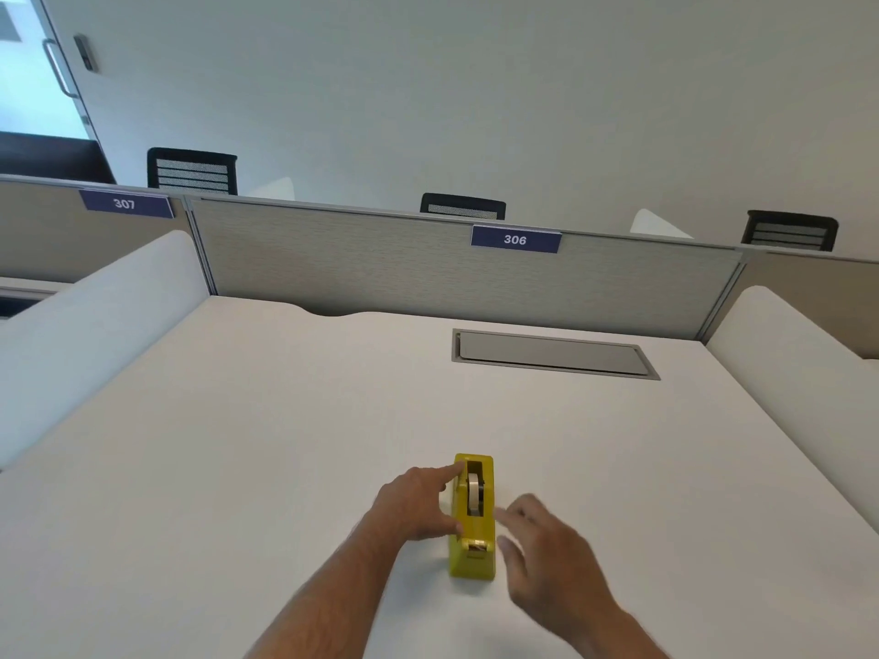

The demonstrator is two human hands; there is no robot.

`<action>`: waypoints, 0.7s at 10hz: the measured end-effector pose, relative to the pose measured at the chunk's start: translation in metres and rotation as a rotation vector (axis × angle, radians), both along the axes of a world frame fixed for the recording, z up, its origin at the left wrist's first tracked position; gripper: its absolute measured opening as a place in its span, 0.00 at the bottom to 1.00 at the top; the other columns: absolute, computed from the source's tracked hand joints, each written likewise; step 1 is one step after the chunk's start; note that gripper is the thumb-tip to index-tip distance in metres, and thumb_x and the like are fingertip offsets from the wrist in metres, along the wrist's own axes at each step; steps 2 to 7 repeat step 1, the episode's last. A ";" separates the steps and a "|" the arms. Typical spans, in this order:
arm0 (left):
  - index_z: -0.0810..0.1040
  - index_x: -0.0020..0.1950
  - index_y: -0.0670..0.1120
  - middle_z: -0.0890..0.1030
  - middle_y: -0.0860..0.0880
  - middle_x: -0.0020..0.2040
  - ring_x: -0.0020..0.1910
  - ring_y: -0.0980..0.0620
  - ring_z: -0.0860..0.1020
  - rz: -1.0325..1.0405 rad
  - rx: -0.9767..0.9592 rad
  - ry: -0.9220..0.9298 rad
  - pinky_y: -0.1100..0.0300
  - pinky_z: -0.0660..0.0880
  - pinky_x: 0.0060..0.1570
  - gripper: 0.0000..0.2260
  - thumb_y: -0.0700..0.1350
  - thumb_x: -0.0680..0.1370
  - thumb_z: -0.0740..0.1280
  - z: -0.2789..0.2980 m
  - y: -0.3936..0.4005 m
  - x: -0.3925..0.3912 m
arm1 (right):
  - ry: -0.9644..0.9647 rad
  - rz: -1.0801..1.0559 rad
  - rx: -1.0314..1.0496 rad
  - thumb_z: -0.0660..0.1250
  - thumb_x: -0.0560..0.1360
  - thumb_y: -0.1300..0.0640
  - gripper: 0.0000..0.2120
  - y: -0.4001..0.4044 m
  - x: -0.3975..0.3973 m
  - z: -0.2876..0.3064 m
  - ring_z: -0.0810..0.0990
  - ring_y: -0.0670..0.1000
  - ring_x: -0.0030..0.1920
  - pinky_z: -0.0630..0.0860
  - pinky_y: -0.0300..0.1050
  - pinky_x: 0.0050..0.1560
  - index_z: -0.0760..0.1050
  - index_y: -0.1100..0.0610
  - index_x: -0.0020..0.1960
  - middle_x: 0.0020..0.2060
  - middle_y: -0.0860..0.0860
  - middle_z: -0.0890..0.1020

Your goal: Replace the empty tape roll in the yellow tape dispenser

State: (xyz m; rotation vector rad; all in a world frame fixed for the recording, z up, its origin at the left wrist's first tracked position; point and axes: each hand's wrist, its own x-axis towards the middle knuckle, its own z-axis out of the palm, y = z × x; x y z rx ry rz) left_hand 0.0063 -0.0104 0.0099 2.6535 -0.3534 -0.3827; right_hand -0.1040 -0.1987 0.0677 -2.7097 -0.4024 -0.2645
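Observation:
The yellow tape dispenser [472, 558] stands on the white desk [238, 468], near the front, its cutter end toward me. A pale tape roll [473, 490] sits in its slot. My left hand [418, 506] rests against the dispenser's left side, index finger at the far top edge and thumb near the cutter. My right hand [547, 549] hovers just right of the dispenser, fingers spread and slightly blurred, holding nothing.
A grey cable hatch [551, 354] is set into the desk at the back right. A fabric partition [380, 268] labelled 306 closes off the rear. White side dividers [95, 325] flank the desk. Black chair backs show beyond the partition.

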 end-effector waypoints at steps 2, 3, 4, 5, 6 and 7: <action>0.54 0.75 0.65 0.73 0.55 0.71 0.68 0.50 0.71 0.061 -0.026 -0.082 0.49 0.72 0.62 0.38 0.62 0.70 0.70 0.001 0.006 0.004 | -0.149 0.013 0.306 0.71 0.75 0.61 0.12 -0.009 0.002 0.036 0.77 0.41 0.35 0.76 0.36 0.38 0.82 0.52 0.57 0.47 0.43 0.80; 0.54 0.75 0.65 0.73 0.55 0.71 0.68 0.50 0.71 0.061 -0.026 -0.082 0.49 0.72 0.62 0.38 0.62 0.70 0.70 0.001 0.006 0.004 | -0.149 0.013 0.306 0.71 0.75 0.61 0.12 -0.009 0.002 0.036 0.77 0.41 0.35 0.76 0.36 0.38 0.82 0.52 0.57 0.47 0.43 0.80; 0.54 0.75 0.65 0.73 0.55 0.71 0.68 0.50 0.71 0.061 -0.026 -0.082 0.49 0.72 0.62 0.38 0.62 0.70 0.70 0.001 0.006 0.004 | -0.149 0.013 0.306 0.71 0.75 0.61 0.12 -0.009 0.002 0.036 0.77 0.41 0.35 0.76 0.36 0.38 0.82 0.52 0.57 0.47 0.43 0.80; 0.54 0.75 0.65 0.73 0.55 0.71 0.68 0.50 0.71 0.061 -0.026 -0.082 0.49 0.72 0.62 0.38 0.62 0.70 0.70 0.001 0.006 0.004 | -0.149 0.013 0.306 0.71 0.75 0.61 0.12 -0.009 0.002 0.036 0.77 0.41 0.35 0.76 0.36 0.38 0.82 0.52 0.57 0.47 0.43 0.80; 0.54 0.75 0.65 0.73 0.55 0.71 0.68 0.50 0.71 0.061 -0.026 -0.082 0.49 0.72 0.62 0.38 0.62 0.70 0.70 0.001 0.006 0.004 | -0.149 0.013 0.306 0.71 0.75 0.61 0.12 -0.009 0.002 0.036 0.77 0.41 0.35 0.76 0.36 0.38 0.82 0.52 0.57 0.47 0.43 0.80; 0.54 0.75 0.65 0.73 0.55 0.71 0.68 0.50 0.71 0.061 -0.026 -0.082 0.49 0.72 0.62 0.38 0.62 0.70 0.70 0.001 0.006 0.004 | -0.149 0.013 0.306 0.71 0.75 0.61 0.12 -0.009 0.002 0.036 0.77 0.41 0.35 0.76 0.36 0.38 0.82 0.52 0.57 0.47 0.43 0.80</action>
